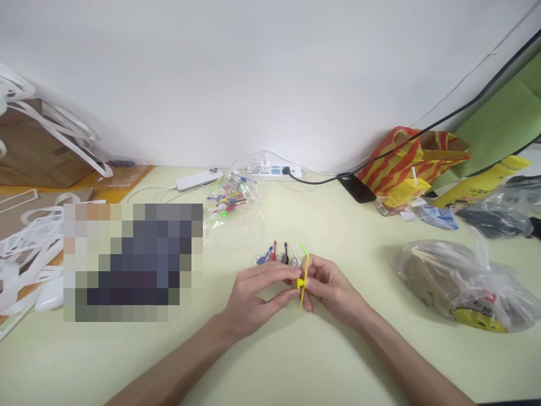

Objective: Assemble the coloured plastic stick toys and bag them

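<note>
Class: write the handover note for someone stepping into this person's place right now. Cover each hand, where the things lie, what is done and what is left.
Left hand and right hand: both pinch one yellow tie, held upright over the table.
Done: a short row of looped ties (blue, red, black, white, green) lies just beyond the hands.
Left: the clear bag of coloured ties, further back, still holds many.

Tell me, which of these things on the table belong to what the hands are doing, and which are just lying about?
In use:
- yellow tie, pinched between left hand and right hand
- row of coloured ties just beyond the hands
- clear bag of coloured ties

Lying about:
- power strip
- striped bag
- juice carton
- phone
- plastic-wrapped package
- white hangers
</note>
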### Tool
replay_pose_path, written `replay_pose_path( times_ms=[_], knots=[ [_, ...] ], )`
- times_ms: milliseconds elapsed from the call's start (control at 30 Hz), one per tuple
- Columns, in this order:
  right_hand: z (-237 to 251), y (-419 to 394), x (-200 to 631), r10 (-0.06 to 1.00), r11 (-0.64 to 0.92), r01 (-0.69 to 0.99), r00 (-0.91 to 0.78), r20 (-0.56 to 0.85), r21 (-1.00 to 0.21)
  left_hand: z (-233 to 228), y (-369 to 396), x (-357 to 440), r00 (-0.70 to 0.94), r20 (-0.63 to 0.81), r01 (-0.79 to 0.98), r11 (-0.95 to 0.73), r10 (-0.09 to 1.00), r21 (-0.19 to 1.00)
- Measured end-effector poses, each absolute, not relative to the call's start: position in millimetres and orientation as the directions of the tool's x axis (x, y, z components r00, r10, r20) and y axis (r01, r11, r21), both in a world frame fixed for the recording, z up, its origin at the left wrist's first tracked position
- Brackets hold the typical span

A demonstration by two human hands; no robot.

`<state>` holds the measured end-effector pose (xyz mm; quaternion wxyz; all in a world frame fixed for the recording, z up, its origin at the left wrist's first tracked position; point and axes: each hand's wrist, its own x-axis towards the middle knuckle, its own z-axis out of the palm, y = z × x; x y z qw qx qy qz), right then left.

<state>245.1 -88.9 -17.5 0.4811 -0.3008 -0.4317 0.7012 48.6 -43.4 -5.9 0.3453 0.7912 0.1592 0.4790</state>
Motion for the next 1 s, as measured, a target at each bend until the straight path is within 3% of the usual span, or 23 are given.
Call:
replay_pose_path(
  times_ms=[233,500,633,733,800,900,1000],
  knots=[
    [-18.5,-88.7,248.0,0.92,-0.199,-0.385,-0.391,-0.037,-0.901,-5.7,-49.1,52.8,0.504,0.685,-0.106,-0.749,0.527,0.654],
    [-9.2,-88.8,249.7,0.916,-0.159,-0.362,-0.401,-0.001,-0.918,-9.1,-43.3,55.4,0.44,0.743,-0.016,-0.823,0.504,0.568],
    [-9.1,-88.3,253.0,0.943,-0.105,-0.244,-0.332,-0.019,-0.964,-11.0,-40.0,53.5,0.491,0.726,0.003,-0.835,0.481,0.551],
    [-6.4,-85.2,262.5,0.985,-0.025,-0.188,-0.172,0.008,-0.982,-10.5,-34.2,49.1,0.518,0.705,0.08,-0.848,0.485,0.524],
    [-3.4,-82.3,272.7,0.999,0.033,-0.089,0.003,0.032,-0.996,-8.6,-27.7,43.3,0.536,0.694,0.176,-0.868,0.481,0.465],
    [-1.9,-77.4,290.2,0.971,0.028,0.247,0.225,0.085,-0.969,-3.9,-15.1,31.2,0.587,0.648,0.345,-0.874,0.485,0.342],
    [-7.6,-73.1,304.3,0.96,-0.062,0.544,0.261,0.098,-0.837,-1.8,-0.2,16.9,0.574,0.566,0.512,-0.799,0.591,0.315]
  ],
)
